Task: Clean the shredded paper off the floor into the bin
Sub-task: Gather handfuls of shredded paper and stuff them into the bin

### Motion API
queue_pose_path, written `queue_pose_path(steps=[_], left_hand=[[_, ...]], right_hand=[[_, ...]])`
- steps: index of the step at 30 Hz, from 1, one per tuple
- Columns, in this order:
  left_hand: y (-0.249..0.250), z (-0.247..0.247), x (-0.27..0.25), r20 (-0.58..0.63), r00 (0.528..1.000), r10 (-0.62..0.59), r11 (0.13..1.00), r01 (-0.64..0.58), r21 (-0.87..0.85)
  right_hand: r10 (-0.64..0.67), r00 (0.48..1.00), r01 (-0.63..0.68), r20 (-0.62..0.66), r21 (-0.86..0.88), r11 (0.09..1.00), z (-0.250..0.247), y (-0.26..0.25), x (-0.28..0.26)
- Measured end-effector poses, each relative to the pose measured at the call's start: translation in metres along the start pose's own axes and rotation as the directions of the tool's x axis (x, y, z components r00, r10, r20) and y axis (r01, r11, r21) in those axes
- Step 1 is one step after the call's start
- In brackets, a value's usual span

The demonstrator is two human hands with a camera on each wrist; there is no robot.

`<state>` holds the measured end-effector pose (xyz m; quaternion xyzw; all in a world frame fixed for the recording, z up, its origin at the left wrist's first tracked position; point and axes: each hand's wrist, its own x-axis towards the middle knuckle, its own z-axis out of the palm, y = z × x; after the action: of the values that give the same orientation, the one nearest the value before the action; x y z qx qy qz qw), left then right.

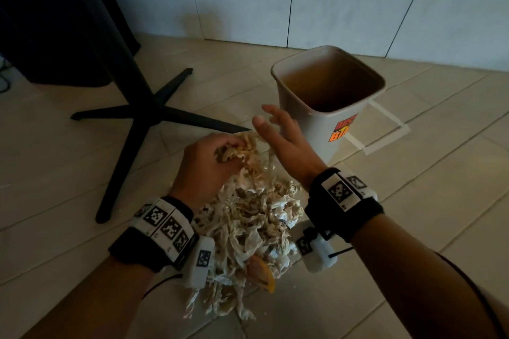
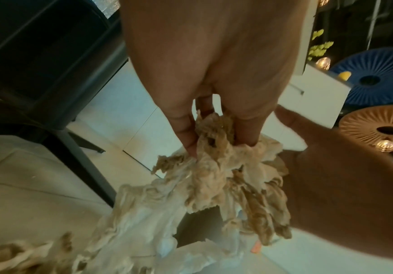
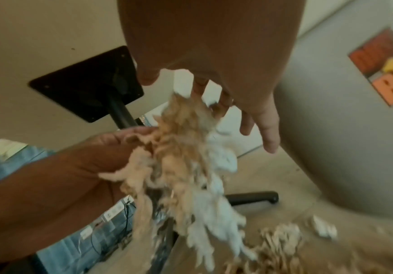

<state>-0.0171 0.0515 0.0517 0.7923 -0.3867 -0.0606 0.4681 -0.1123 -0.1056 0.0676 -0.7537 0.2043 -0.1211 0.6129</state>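
A clump of beige and white shredded paper [image 1: 237,150] hangs from my left hand [image 1: 209,162], whose fingers curl round its top; strands trail down to the pile [image 1: 256,223] on the tiled floor. The left wrist view shows the same fingers [image 2: 186,133] dug into the clump [image 2: 223,166]. My right hand [image 1: 281,137] stands beside the clump with fingers straight and spread, between it and the beige bin [image 1: 327,82]. In the right wrist view the straight fingers [image 3: 268,129] flank the hanging paper [image 3: 186,157]. The bin's inside looks empty.
A black table leg with a cross base [image 1: 143,115] stands left of the pile. The bin carries an orange sticker [image 1: 344,126] and sits by white tape marks [image 1: 385,129]. A wall runs behind. An orange object [image 1: 267,275] lies partly under the pile.
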Motion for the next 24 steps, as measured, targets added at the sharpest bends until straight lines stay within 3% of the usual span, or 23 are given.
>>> queue_pose_path(steps=[3,9,12,17,21,24], left_hand=[[0.017,0.0,-0.003,-0.007,0.999,0.05,0.997,-0.05,-0.06],[0.036,0.016,-0.013,-0.001,1.0,-0.021,0.982,0.021,-0.187],[0.039,0.018,-0.016,0.033,0.999,-0.028,0.982,0.034,-0.183],[0.036,0.021,-0.028,0.117,0.992,0.049,0.999,-0.052,0.016],[0.026,0.022,-0.038,0.247,0.964,-0.102,0.987,0.128,-0.093],[0.023,0.034,-0.049,0.324,0.931,-0.166,0.903,0.276,-0.33]], right_hand=[[0.106,0.985,-0.142,0.137,0.286,0.948,0.011,0.003,-0.004],[0.063,0.965,-0.204,0.255,0.578,0.79,0.022,0.003,-0.019],[0.102,0.97,-0.213,0.222,0.563,0.798,0.017,0.011,-0.024],[0.208,0.976,-0.208,0.062,0.54,0.815,0.007,0.015,-0.03],[0.292,0.955,-0.263,0.052,0.599,0.756,0.001,0.016,-0.026],[0.274,0.96,-0.246,0.066,0.67,0.7,0.004,0.014,-0.025]])
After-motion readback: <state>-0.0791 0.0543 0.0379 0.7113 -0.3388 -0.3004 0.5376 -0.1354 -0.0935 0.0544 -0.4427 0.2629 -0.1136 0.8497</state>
